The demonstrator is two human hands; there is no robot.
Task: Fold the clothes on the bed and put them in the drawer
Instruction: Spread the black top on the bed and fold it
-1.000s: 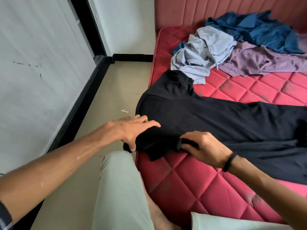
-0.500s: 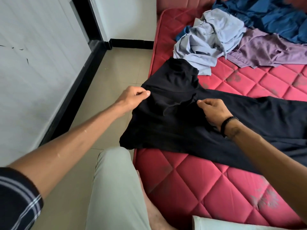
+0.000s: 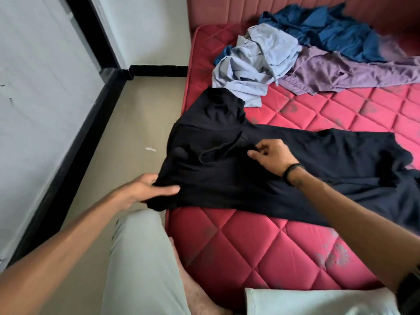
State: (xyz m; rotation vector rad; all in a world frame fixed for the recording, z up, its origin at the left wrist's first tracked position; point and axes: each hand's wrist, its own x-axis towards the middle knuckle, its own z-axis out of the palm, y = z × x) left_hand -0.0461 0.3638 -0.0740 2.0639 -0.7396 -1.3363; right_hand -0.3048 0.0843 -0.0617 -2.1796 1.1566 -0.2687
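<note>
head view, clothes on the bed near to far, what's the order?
black shirt → light blue shirt → dark blue clothes. The purple shirt overlaps the middle band, so its place is unclear.

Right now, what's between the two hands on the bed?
In the head view, only the black shirt spans from the left hand, gripping its near edge, to the right hand, pinching near the collar. Nothing else lies between.

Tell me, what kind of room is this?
Most likely a bedroom: a red quilted mattress with a padded headboard, loose clothes such as a black shirt spread on it, and a tiled floor beside.
</note>
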